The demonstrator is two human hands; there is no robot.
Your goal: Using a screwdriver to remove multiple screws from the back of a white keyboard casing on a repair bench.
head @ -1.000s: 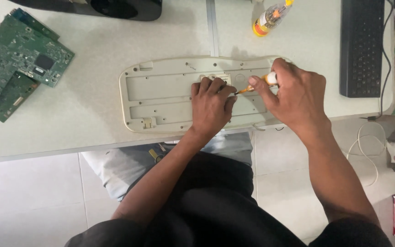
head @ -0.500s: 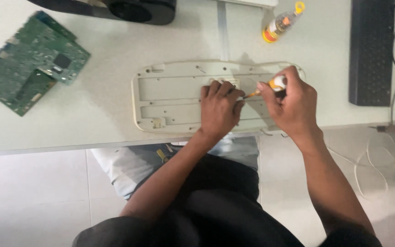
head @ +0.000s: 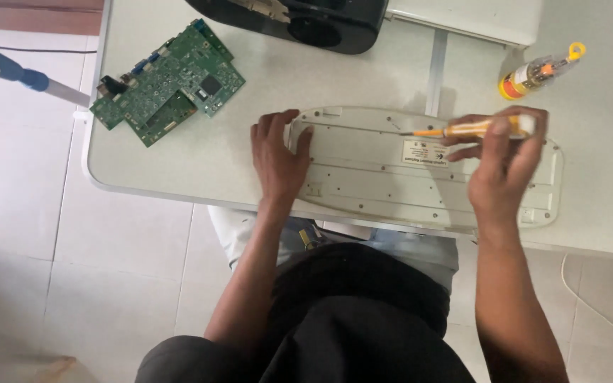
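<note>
Two bare hands work over one upturned keyboard [head: 427, 170] in the head view, the only view there is. One green circuit board [head: 168, 81] lies near the table's left corner, well apart from the keyboard; one small yellow-and-orange tool set in a clear tube [head: 539, 71] lies at the upper right; one black device [head: 306, 21] sits at the far edge, and beside it a white casing [head: 477, 18]. The white table [head: 143, 163] bears all of these, and a fan's pole [head: 30, 79] shows to the left over the tiled floor. The left hand [head: 278, 159] lies flat with its fingers loosely spread, pressing on the keyboard's left end. The right hand [head: 501, 167] is curled about one screwdriver [head: 462, 129] with an orange-yellow shaft and a white end, pinched between thumb and fingers, lying nearly level with its tip pointing left onto the keyboard's back near the upper middle. The keyboard is cream-white, long with rounded ends, lying face down along the table's near edge; its back shows shallow ribs, small screw holes and one white label at the middle.
</note>
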